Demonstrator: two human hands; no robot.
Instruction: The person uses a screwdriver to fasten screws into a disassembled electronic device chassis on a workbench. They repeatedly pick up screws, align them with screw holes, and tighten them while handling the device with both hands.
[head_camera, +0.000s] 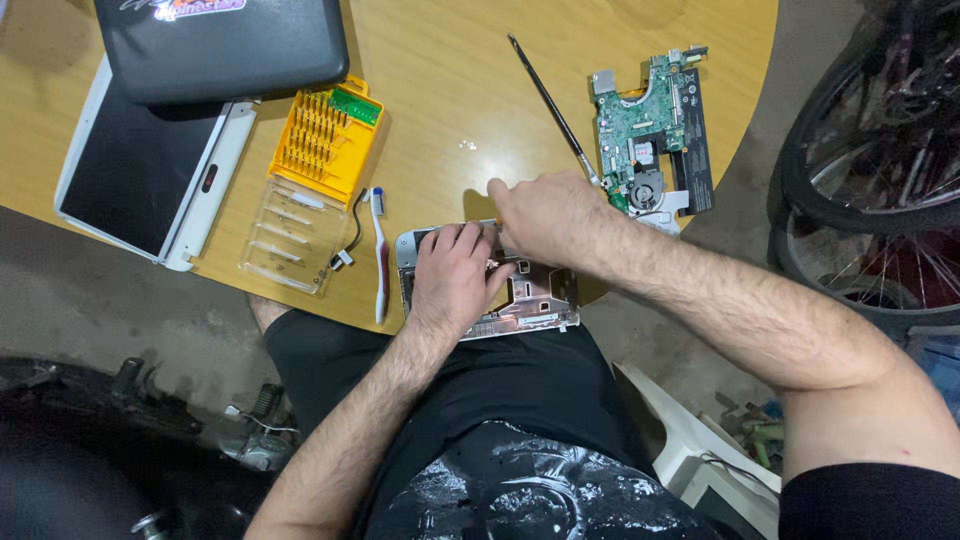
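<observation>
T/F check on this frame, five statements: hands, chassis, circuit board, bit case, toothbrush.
1. Both hands rest on the silver laptop chassis at the table's near edge. True: left hand, right hand.
2. The green circuit board lies on the person's lap. False: it lies on the wooden table, right of the hands.
3. The yellow screwdriver bit case is closed. False: it lies open, its clear lid folded out toward the person.
4. A toothbrush lies between the bit case and the chassis. True.
5. The long thin tool stands upright. False: it lies flat on the table, slanting toward the right hand.
</observation>
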